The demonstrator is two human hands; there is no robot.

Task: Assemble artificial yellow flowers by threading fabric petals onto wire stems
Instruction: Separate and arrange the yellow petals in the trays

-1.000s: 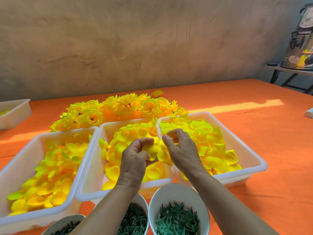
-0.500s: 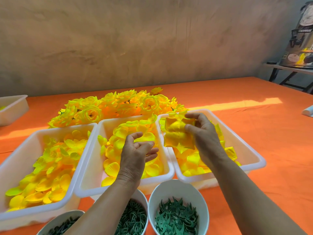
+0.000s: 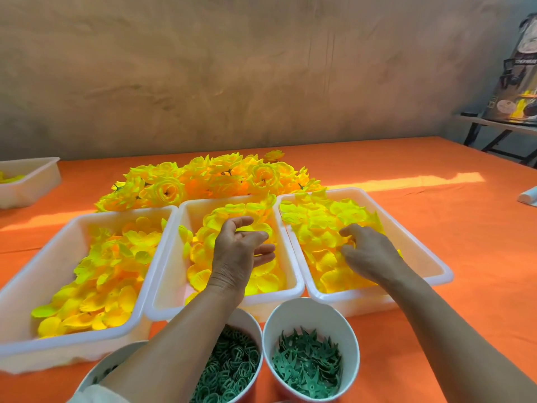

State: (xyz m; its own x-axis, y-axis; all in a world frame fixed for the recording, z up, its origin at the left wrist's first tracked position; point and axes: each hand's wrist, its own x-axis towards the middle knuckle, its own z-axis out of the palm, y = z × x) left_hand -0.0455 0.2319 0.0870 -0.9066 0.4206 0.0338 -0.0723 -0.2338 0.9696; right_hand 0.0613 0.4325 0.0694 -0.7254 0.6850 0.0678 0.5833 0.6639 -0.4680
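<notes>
Orange cloth covers the whole tabletop [image 3: 436, 228], and we see its widest open stretch to the right and far right of the trays, crossed by a band of sunlight. Three white trays sit rim to rim across the middle. The left tray [image 3: 122, 213] is the largest, the middle tray [image 3: 170, 274] touches it, and the right tray [image 3: 418, 248] touches that one in turn. Each holds loose yellow fabric petals [image 3: 110, 271].

Just behind the trays lies a pile of finished yellow flowers [image 3: 209, 178], with bare cloth between it and the wall. A dark urn [image 3: 517, 82] stands on a side table [image 3: 494, 128] at far right. We can make out a label on it, but the lettering is too blurred to read. A smaller white tray [image 3: 32, 184] sits well apart at far left, cut off by the frame edge.

At the near edge stand three white cups. The right cup [image 3: 293, 318] holds green star-shaped pieces [image 3: 308, 365] and the middle cup [image 3: 247, 321] holds green rings [image 3: 229, 362], while the left cup [image 3: 116, 359] is mostly hidden by the forearm.

Our left hand [image 3: 241, 251] hovers over the middle tray's petals with its grip loose, fingers relaxed and spread, and nothing in it. Our right hand [image 3: 369, 251] reaches down into the right tray. Its fingertips [image 3: 347, 231] are curled in among the petals, and we cannot tell whether that grip has taken one.

A small white object [image 3: 529, 196] lies at the right edge.
</notes>
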